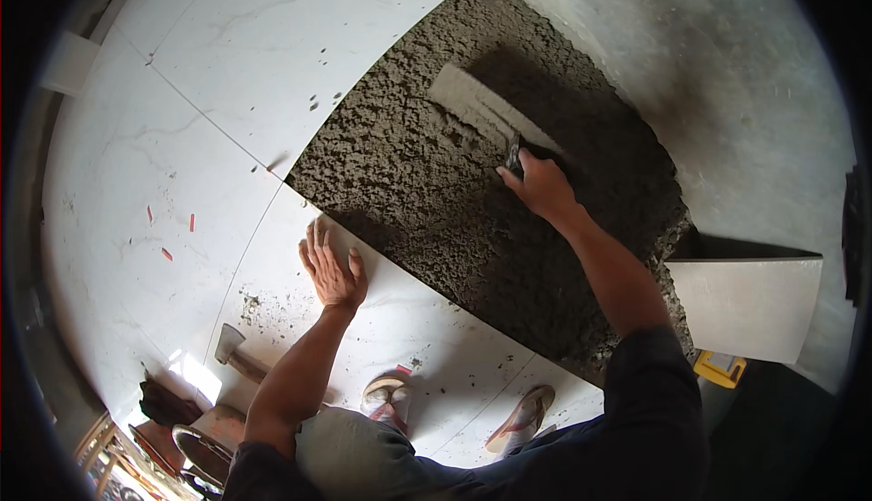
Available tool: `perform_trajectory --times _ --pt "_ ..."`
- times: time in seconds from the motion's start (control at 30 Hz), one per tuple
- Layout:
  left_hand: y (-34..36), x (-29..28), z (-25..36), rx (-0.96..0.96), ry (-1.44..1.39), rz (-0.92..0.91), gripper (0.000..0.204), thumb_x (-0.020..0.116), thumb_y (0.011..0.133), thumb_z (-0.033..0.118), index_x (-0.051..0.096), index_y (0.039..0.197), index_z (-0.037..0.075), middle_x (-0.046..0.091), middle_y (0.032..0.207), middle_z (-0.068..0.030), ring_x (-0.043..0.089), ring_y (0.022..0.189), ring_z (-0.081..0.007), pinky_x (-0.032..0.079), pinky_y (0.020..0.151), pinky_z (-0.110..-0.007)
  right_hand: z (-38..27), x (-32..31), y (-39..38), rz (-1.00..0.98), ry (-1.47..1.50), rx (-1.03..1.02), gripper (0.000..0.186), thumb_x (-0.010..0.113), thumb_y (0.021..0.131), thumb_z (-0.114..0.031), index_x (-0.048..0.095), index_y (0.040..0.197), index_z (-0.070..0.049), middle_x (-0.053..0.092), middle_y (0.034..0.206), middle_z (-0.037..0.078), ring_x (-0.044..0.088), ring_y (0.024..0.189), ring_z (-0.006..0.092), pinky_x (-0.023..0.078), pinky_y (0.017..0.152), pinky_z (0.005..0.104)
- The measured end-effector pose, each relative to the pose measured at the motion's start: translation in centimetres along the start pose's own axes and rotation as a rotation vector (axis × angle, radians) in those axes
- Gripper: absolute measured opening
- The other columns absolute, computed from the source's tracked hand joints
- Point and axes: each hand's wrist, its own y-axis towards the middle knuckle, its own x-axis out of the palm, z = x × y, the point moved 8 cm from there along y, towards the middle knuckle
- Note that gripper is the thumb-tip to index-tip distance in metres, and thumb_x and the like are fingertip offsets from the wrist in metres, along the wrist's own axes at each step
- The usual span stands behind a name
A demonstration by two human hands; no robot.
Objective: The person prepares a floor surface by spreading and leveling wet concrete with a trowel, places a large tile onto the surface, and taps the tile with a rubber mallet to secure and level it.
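White tiles (272, 248) under splayed left hand (332, 267); right hand (542, 187) grips trowel (488, 109) extending ahead-left.

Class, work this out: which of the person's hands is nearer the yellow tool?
Right. The right hand, gripping the trowel over the mortar, is up and left of the yellow tool; the left hand, palm-down on a tile, is much farther left.

right hand (542, 188) grips trowel (483, 106) — left hand (332, 265) on tile (395, 319)
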Motion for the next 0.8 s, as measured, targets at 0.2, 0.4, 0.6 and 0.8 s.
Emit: perform_trajectory --times 0.2,0.4,0.6,0.8 --pt "-0.1 0.0 -0.2 -0.018 -0.020 -0.013 0.056 0.036 0.092 0.037 0.031 0.137 0.004 0.029 0.147 -0.0172 0.019 0.141 -0.0316 0.007 0.114 -0.050 -0.8 -3.9 7.9 0.314 -0.031 0.267 0.047 0.052 0.093 -0.042 0.054 0.113 0.001 0.065 0.098 0.025 0.063 0.091 0.0426 0.051 0.081 0.0491" --pt "0.0 -0.2 -0.1 -0.019 -0.053 -0.005 0.055 0.036 0.092 0.037 0.033 0.136 0.004 0.030 0.147 -0.0169 0.019 0.141 -0.0313 0.008 0.114 -0.050 -6.5 3.2 2.3 -0.002 -0.094 0.048 0.045 0.051 0.093 -0.043 0.048 0.120 -0.007 0.067 0.082 0.017 0.067 0.069 0.0360 0.056 0.060 0.0455" --pt "0.1 -0.5 -0.2 -0.004 -0.084 0.031 0.052 0.035 0.093 0.036 0.034 0.135 0.004 0.033 0.145 -0.0165 0.022 0.140 -0.0304 0.008 0.114 -0.049 -8.1 5.4 -12.3 -0.040 -0.277 -0.261 0.039 0.060 0.088 -0.042 0.055 0.095 -0.005 0.062 0.066 0.018 0.064 0.061 0.0373 0.053 0.051 0.0442" --pt "-0.3 -0.1 -0.4 0.015 -0.084 0.084 0.051 0.035 0.096 0.037 0.034 0.135 0.005 0.036 0.144 -0.0134 0.024 0.140 -0.0275 0.009 0.115 -0.047 -2.0 3.2 -15.7 0.088 -0.167 0.122 0.042 0.061 0.088 -0.043 0.055 0.093 -0.001 0.058 0.059 0.021 0.061 0.056 0.0389 0.050 0.048 0.0451"
